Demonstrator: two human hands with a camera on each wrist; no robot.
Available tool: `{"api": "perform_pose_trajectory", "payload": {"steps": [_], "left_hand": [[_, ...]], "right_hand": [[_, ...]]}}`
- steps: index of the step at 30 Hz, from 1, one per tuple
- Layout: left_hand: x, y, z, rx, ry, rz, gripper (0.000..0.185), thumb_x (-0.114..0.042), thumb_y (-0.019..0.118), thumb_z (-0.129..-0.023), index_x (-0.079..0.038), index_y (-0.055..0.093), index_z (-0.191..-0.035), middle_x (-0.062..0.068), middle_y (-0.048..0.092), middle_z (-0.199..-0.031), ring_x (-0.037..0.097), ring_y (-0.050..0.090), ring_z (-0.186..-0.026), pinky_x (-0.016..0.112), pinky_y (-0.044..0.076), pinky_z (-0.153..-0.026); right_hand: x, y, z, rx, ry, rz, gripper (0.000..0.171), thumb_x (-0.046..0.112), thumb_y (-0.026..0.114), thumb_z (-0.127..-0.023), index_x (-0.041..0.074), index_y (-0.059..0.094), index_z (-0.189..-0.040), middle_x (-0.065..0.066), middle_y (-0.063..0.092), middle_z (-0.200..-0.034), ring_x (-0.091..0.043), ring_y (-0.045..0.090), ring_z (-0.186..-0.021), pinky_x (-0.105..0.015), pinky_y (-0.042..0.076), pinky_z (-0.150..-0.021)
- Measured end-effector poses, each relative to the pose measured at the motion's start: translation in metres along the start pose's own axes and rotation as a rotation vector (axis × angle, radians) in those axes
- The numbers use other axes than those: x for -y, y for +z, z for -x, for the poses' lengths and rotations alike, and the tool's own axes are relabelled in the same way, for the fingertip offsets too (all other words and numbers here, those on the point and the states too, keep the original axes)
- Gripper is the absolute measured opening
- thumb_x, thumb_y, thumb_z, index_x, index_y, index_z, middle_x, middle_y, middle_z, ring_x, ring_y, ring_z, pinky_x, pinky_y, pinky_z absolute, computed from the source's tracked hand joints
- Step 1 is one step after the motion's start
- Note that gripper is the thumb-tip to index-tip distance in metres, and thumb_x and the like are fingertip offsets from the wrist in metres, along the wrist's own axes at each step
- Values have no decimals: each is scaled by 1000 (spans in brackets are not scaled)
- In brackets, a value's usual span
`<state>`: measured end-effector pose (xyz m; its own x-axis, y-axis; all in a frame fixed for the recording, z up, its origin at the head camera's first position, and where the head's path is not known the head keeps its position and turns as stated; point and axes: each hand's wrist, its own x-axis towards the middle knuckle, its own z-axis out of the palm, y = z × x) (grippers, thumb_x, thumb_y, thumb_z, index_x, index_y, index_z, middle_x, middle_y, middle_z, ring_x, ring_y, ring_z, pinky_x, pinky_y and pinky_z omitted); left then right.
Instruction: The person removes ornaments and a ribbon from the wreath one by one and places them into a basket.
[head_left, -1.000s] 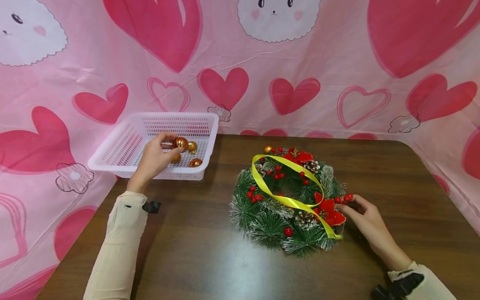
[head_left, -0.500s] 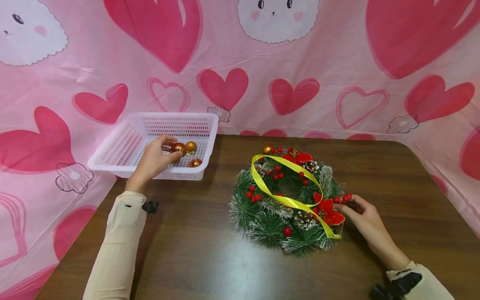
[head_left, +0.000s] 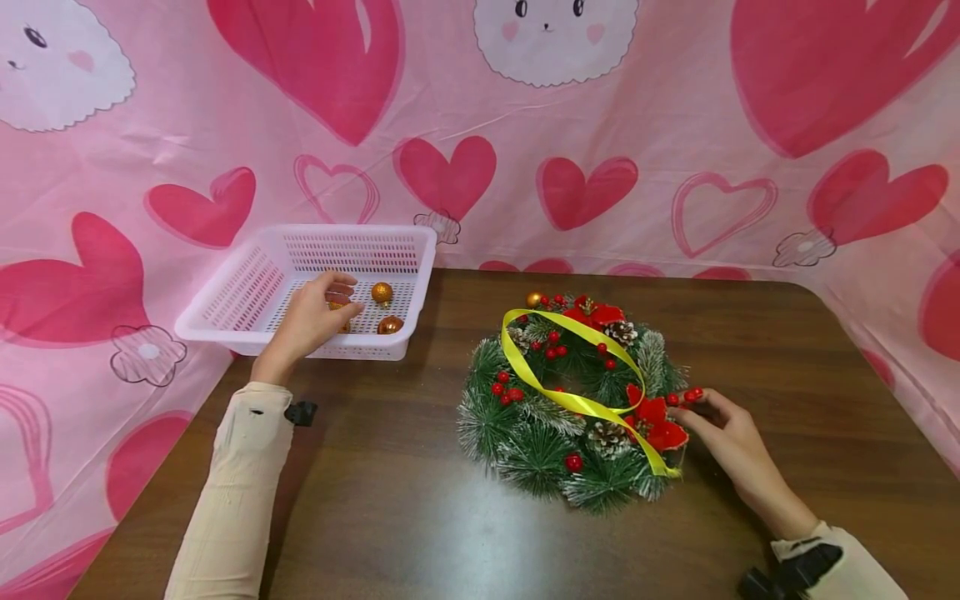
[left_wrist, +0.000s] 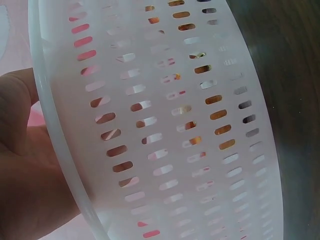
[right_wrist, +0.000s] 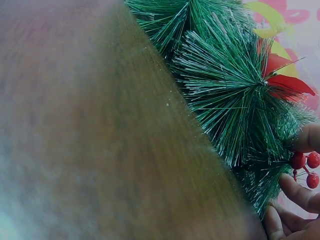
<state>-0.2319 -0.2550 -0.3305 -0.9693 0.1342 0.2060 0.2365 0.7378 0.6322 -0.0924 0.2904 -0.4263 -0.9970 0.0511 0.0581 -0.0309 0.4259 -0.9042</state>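
My left hand (head_left: 307,317) is inside the white plastic basket (head_left: 225,333), fingers loosely spread with no ball showing between them. Partly hidden by the thumb is a gold bauble (head_left: 345,327); a glittery gold bauble (head_left: 382,292) and a shiny copper bauble (head_left: 390,325) lie to its right. In the left wrist view the basket's slotted wall (left_wrist: 170,125) covers most of the fingers. My right hand (head_left: 738,446) pinches a red berry sprig (right_wrist: 298,160) at the right edge of the green Christmas wreath (head_left: 540,458). A yellow ribbon (head_left: 577,404) lies across the wreath.
The wreath carries red poinsettias (head_left: 660,425), pinecones (head_left: 609,437) and a small gold ball (head_left: 534,299) at its far edge. Both stand on a brown wooden table (head_left: 390,483). A pink cloth with hearts (head_left: 585,108) hangs behind the table.
My left hand has lowered a copper bauble into the basket and let it go; it no longer shows between the fingers. The right hand keeps its place at the wreath.
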Motion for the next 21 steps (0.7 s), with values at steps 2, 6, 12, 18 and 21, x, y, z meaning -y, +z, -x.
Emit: {"api": "perform_pose_trajectory", "payload": {"steps": [2, 6, 12, 18, 21], "left_hand": [[0, 0, 0, -1, -5, 2, 43, -15, 69, -93, 3, 55, -128, 27, 61, -124, 43, 60, -112, 57, 50, -94], [-2, 1, -1, -2, -7, -8, 43, -17, 69, -94, 2, 54, -129, 26, 61, -125, 42, 60, -112, 57, 49, -96], [-8, 2, -1, -1, 4, 11, 42, -14, 68, -94, 1, 54, -131, 26, 60, -126, 42, 60, -113, 57, 49, -96], [-14, 4, 2, -21, 31, 32, 41, -12, 68, -93, 1, 55, -130, 25, 61, -126, 40, 61, -112, 57, 48, -97], [-18, 6, 2, -38, 54, 43, 38, -11, 68, -93, 1, 57, -127, 24, 62, -124, 39, 61, -111, 56, 49, -96]], "right_hand": [[0, 0, 0, -1, -3, 0, 28, 23, 66, -97, -3, 61, -107, 8, 66, -101, -2, 61, -90, -14, 50, -76], [0, 1, 0, -3, -9, -2, 28, 22, 66, -97, -3, 62, -107, 9, 66, -101, -2, 61, -90, -14, 49, -77], [-1, 1, 1, -5, -1, -6, 29, 23, 67, -97, -4, 62, -108, 11, 66, -101, -2, 61, -91, -14, 49, -77], [0, 1, 1, -1, 6, -9, 30, 23, 67, -97, -3, 62, -108, 12, 66, -101, -2, 61, -90, -14, 49, -77], [1, 0, 1, -2, 1, -7, 29, 23, 67, -97, -3, 62, -108, 11, 66, -101, -2, 61, -91, -14, 49, -77]]}}
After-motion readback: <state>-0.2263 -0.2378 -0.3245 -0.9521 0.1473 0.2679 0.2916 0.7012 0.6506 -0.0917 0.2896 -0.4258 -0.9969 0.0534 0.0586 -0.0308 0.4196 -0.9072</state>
